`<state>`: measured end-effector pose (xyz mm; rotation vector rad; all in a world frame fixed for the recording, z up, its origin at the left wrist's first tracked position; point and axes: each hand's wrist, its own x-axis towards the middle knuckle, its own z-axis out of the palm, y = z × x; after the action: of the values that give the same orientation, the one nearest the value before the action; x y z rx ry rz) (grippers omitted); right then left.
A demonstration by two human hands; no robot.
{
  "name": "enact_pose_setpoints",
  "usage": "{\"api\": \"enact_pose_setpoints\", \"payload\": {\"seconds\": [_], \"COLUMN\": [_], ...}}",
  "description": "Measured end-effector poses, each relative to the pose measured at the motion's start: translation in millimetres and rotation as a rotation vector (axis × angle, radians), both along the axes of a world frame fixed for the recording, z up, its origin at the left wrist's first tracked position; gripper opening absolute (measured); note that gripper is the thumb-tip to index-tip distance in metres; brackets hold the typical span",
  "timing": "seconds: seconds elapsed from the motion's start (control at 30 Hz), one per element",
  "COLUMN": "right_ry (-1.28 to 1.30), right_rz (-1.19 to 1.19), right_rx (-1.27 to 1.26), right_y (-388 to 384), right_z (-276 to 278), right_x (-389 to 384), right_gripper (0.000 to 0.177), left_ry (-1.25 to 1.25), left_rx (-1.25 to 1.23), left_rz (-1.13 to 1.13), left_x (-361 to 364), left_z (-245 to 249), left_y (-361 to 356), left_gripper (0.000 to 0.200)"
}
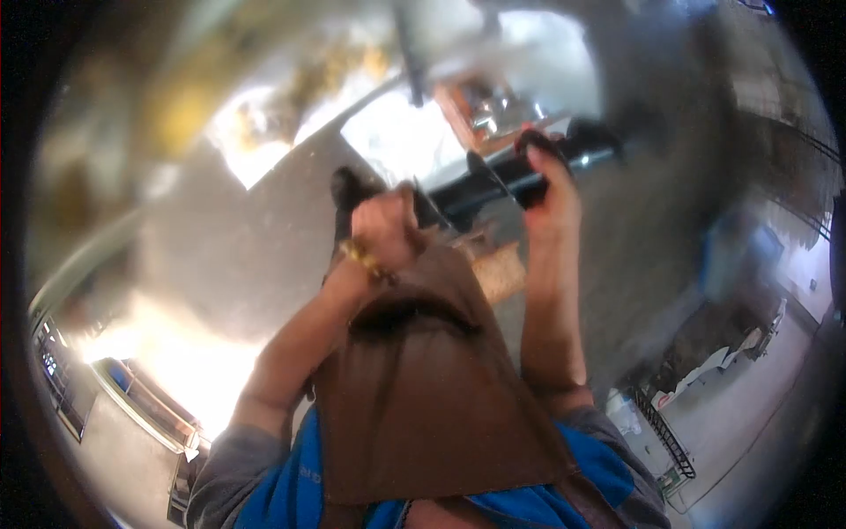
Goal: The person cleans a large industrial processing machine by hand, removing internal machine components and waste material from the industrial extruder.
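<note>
A long dark object point(489, 187) with thin disc-like plates lies across the view in front of the brown apron point(423, 397). My right hand point(551, 194) is wrapped round its right part, with the thumb on top. At its left end, my left hand point(388, 227) is closed, a yellow beaded bracelet point(361, 257) on the wrist. Fingers of the left hand are blurred, and what they hold is hidden. Just beyond the left hand is a black rounded shape point(352, 187).
A reddish-edged tray point(458, 115) with small items lies beyond the dark object. A bright white surface point(397, 145) is beside it. Below the dark object is a tan block point(500, 271). A black rack point(663, 432) stands at lower right.
</note>
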<state>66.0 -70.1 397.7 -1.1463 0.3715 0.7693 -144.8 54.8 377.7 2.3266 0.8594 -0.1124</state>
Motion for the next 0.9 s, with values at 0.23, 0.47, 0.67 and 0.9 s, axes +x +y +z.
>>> {"api": "enact_pose_setpoints", "payload": {"seconds": [0.23,0.47,0.67,0.9], "right_ry": [-0.303,-0.102,0.067,-0.293], "right_rz": [0.142,0.042,-0.059,-0.008], "right_rx": [0.429,0.083,0.045,0.325], "right_y": [-19,13,14,-17], "right_z": [-2,37,22,4], "right_x": [8,0,-5,-7], "right_gripper": [0.046,0.038,0.034,0.044], "left_ry": [0.089,-0.054,-0.140,-0.187], "left_rx": [-0.796,-0.025,0.284,-0.922], "left_rz": [-0.151,0.020,0.031,0.135], "left_x": [-19,0,4,-8], "left_z": [-16,17,20,46], "left_y": [9,-8,6,42], "left_gripper": [0.025,0.035,0.045,0.099]}}
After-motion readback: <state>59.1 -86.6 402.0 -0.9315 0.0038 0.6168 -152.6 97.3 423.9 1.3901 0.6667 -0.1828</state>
